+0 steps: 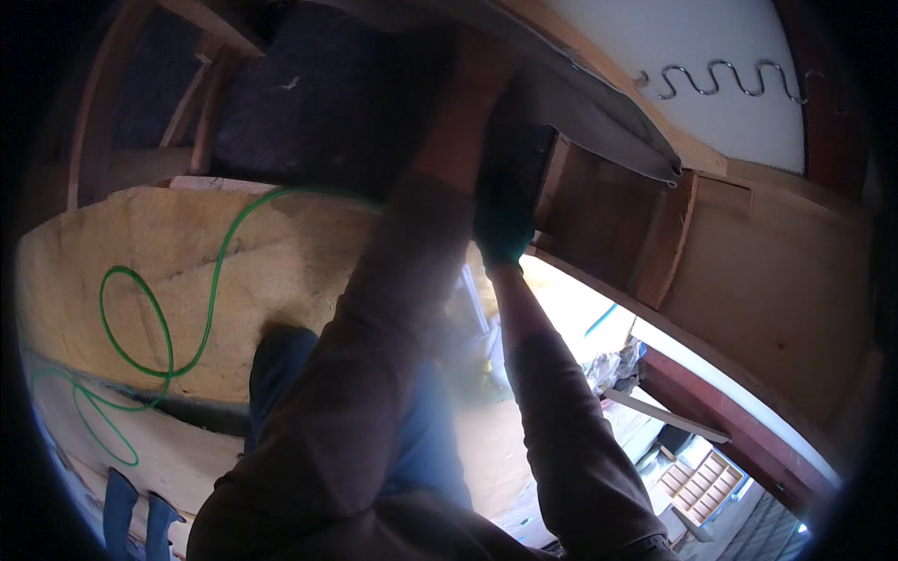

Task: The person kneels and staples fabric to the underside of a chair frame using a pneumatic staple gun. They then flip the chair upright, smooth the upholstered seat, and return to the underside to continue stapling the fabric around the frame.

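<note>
My left hand reaches far up under a sheet of grey fabric. Its wrist is bare, and shadow and cloth hide the fingers. Lower and to the right, my right hand wears a dark green glove. It is raised against the dark edge of a wooden frame, beside an open box-like compartment. Its fingers fade into the dark, so what they grip, if anything, does not show. The fabric hangs along the frame's upper rail, over both hands' area.
A thin green hose loops over a tan surface at left. Wooden struts stand at upper left. A zigzag wire spring lies across a white panel at upper right. Below right are a compartmented tray and a pale slat.
</note>
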